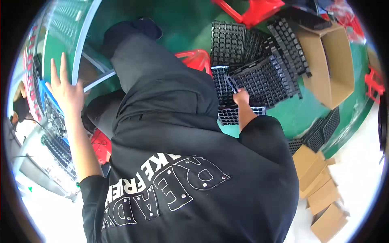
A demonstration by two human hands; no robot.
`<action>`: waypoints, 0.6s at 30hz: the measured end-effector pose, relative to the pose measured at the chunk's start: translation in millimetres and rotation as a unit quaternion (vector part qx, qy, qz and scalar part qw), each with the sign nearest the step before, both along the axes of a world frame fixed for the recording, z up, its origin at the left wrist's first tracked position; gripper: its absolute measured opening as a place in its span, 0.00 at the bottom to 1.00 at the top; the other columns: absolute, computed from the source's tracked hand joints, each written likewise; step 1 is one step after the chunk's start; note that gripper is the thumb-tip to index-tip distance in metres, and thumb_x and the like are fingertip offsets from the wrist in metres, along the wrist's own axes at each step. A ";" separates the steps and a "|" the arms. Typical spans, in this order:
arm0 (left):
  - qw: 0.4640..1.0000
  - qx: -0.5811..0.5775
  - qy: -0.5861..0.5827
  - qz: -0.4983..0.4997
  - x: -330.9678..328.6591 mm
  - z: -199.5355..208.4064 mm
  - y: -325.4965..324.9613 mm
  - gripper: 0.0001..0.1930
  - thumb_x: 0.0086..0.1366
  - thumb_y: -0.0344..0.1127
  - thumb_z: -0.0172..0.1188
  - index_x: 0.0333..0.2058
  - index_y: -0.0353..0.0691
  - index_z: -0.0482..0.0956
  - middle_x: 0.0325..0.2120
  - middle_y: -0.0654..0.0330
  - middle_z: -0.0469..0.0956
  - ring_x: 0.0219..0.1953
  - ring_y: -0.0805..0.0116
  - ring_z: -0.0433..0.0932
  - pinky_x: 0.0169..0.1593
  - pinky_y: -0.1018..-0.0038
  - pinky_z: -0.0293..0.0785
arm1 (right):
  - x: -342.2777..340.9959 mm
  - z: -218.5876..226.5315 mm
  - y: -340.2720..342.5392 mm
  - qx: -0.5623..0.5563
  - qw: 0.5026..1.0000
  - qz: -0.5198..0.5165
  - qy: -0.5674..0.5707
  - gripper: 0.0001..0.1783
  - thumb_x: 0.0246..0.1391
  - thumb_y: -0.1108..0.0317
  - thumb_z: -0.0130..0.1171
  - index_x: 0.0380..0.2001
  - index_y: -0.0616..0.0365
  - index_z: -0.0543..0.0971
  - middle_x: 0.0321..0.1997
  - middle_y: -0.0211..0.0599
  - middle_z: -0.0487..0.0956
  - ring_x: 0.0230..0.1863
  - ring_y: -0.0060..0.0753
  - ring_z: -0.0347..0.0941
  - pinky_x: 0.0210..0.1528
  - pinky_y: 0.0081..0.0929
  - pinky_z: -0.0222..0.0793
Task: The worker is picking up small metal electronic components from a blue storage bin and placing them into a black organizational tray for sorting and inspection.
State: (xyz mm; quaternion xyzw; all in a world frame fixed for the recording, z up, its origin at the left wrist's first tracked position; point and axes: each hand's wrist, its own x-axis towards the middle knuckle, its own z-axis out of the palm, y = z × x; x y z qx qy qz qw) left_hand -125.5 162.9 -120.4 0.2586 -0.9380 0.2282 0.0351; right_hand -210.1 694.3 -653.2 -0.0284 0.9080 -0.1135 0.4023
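Note:
My left hand (68,95) is raised at the edge of the green-topped table (60,48), its fingers stretched out and holding nothing. My right hand (242,96) reaches down to a heap of black plastic trays with rows of small pockets. Its fingers are closed around the edge of one black tray (261,77), which lies tilted across others. Another black tray (227,38) lies beyond it, and a further tray (229,115) sits under my right wrist. My fingertips are partly hidden against the dark plastic.
An open cardboard box (342,60) stands right of the heap. A red stool (194,60) is beside my leg; red plastic furniture (255,11) stands farther off. Flattened cartons (320,190) and more black trays (322,131) lie at the right. Blue-edged equipment (52,101) lines the left.

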 end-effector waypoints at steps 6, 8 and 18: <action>0.999 -0.007 -0.028 -0.038 -1.2 6.2 -0.6 0.50 0.49 0.30 0.67 0.71 0.65 0.59 0.72 0.52 0.55 0.70 0.47 0.61 0.69 0.34 0.48 | -37.5 51.4 43.4 -0.016 0.993 -0.113 0.007 0.16 0.49 0.56 0.62 0.40 0.49 0.84 0.45 0.47 0.85 0.48 0.51 0.81 0.53 0.41 0.76; 0.998 -0.001 -0.033 -0.058 -6.2 -1.3 -2.6 0.50 0.48 0.30 0.67 0.71 0.63 0.59 0.72 0.50 0.55 0.70 0.46 0.61 0.68 0.33 0.49 | -34.1 40.4 93.4 0.070 0.979 -0.189 0.033 0.15 0.50 0.56 0.62 0.40 0.49 0.84 0.43 0.46 0.85 0.48 0.50 0.82 0.54 0.41 0.76; 0.994 -0.037 -0.086 -0.055 -6.9 10.2 3.2 0.50 0.46 0.28 0.64 0.72 0.56 0.59 0.71 0.41 0.54 0.66 0.42 0.66 0.67 0.44 0.55 | -8.7 78.3 149.3 0.208 0.967 -0.137 -0.046 0.41 0.52 0.65 0.60 0.70 0.35 0.60 0.67 0.46 0.69 0.67 0.52 0.64 0.67 0.44 0.64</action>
